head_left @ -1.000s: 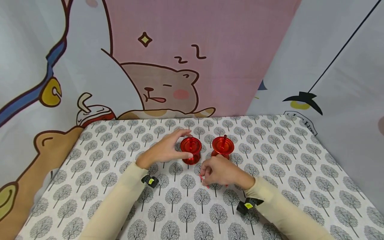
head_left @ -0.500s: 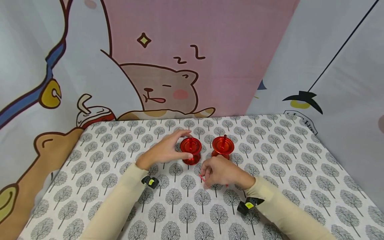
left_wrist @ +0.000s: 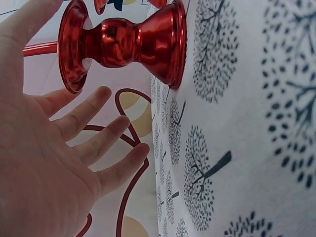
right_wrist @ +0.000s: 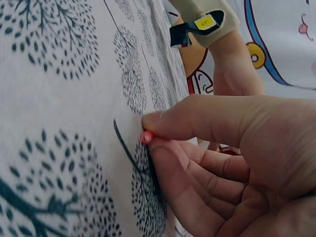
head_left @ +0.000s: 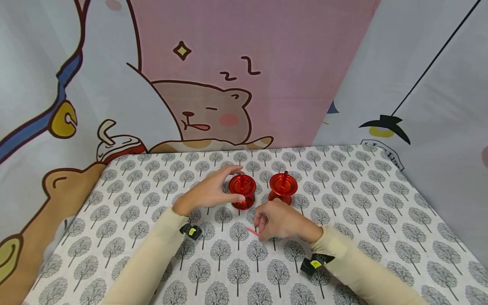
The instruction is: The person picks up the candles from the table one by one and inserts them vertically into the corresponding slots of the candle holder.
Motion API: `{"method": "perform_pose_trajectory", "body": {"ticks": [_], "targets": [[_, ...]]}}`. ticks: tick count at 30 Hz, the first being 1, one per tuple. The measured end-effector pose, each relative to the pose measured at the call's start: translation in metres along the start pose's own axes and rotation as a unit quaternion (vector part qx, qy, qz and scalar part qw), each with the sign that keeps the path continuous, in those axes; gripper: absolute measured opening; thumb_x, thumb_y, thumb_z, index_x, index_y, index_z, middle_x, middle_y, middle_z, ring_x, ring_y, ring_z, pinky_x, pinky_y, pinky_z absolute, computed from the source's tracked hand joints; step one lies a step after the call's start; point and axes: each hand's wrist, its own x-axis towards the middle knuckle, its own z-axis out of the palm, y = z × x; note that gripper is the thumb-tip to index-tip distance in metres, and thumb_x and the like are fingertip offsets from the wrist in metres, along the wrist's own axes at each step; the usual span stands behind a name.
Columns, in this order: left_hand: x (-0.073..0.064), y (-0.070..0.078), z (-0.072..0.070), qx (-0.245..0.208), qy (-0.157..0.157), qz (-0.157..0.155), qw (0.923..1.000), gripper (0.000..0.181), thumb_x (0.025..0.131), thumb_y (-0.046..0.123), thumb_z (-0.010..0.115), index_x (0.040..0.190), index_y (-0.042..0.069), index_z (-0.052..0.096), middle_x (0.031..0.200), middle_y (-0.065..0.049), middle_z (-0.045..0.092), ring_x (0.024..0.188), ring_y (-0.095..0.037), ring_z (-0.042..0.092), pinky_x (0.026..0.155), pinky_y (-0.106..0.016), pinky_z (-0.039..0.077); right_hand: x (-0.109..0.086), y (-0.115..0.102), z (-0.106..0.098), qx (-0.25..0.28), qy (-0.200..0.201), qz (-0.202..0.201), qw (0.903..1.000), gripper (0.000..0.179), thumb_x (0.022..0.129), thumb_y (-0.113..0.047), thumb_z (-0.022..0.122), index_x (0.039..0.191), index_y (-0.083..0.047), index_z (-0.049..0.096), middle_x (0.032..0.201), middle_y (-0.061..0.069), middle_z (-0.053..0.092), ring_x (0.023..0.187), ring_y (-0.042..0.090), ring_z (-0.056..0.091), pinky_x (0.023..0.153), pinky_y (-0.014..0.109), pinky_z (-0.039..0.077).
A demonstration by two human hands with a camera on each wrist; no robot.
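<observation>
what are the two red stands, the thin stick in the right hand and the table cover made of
Red stands: probably metal, perhaps coated plastic; glossy, with sharp, mirror-like highlights.
Thin stick in the right hand: wax or plastic, hard to tell; pinkish-red, with a paler middle at its end.
Table cover: likely fabric; matt, with printed trees and no glare.

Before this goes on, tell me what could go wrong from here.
The thin pink stick could slip, pinched between thumb and finger of the right hand. The left stand might tip if the left hand, spread close around it, shifts.
</observation>
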Motion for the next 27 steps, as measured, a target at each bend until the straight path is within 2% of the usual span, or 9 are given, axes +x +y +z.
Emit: {"method": "perform_pose_trajectory", "body": {"ticks": [6,10,18,24,27], "targets": [[-0.001,0.001,-0.001,-0.003,0.001,0.002,1.0,0.096,0.092,0.046,0.089,0.168,0.011,0.042,0.157,-0.004,0.057,0.149,-0.031,0.051,0.123,-0.057,0.042,-0.003,-0.007,0.002,-0.043,0.017,-0.024,0.9986,0.028,0.067,0.001,0.085,0.084,-0.02,0.075,0.069,-0.022,0.066,0.072,0.0,0.06,0.072,0.029,0.051],[-0.002,0.0,-0.001,-0.003,0.002,0.004,1.0,0.096,0.092,0.047,0.088,0.168,0.012,0.042,0.158,-0.004,0.056,0.145,-0.03,0.055,0.12,-0.056,0.045,-0.002,-0.007,0.004,-0.049,0.022,-0.025,0.9982,0.028,0.067,-0.001,0.088,0.083,-0.02,0.074,0.069,-0.021,0.065,0.07,-0.001,0.06,0.067,0.027,0.052],[-0.002,-0.003,0.002,-0.01,0.001,0.005,0.9999,0.097,0.091,0.05,0.088,0.168,0.012,0.042,0.159,-0.004,0.054,0.142,-0.028,0.057,0.118,-0.056,0.047,-0.001,-0.002,0.006,0.023,0.025,-0.005,0.9994,0.029,0.068,0.003,0.084,0.087,-0.016,0.076,0.069,-0.014,0.069,0.066,0.006,0.064,0.06,0.027,0.051],[-0.002,-0.002,0.002,-0.004,-0.003,0.005,1.0,0.095,0.092,0.05,0.087,0.168,0.012,0.043,0.157,-0.002,0.055,0.14,-0.027,0.059,0.116,-0.057,0.049,0.001,0.003,0.005,0.061,0.017,-0.029,0.9976,0.028,0.07,0.004,0.082,0.09,-0.015,0.078,0.071,-0.012,0.07,0.067,0.006,0.064,0.061,0.024,0.051],[-0.002,-0.002,0.002,-0.004,-0.003,0.001,1.0,0.095,0.093,0.049,0.087,0.168,0.013,0.043,0.157,-0.001,0.056,0.139,-0.026,0.06,0.115,-0.057,0.049,0.002,0.006,0.004,0.101,0.008,-0.053,0.9935,0.029,0.073,0.007,0.081,0.095,-0.011,0.08,0.075,-0.007,0.071,0.069,0.007,0.065,0.065,0.023,0.053]]}}
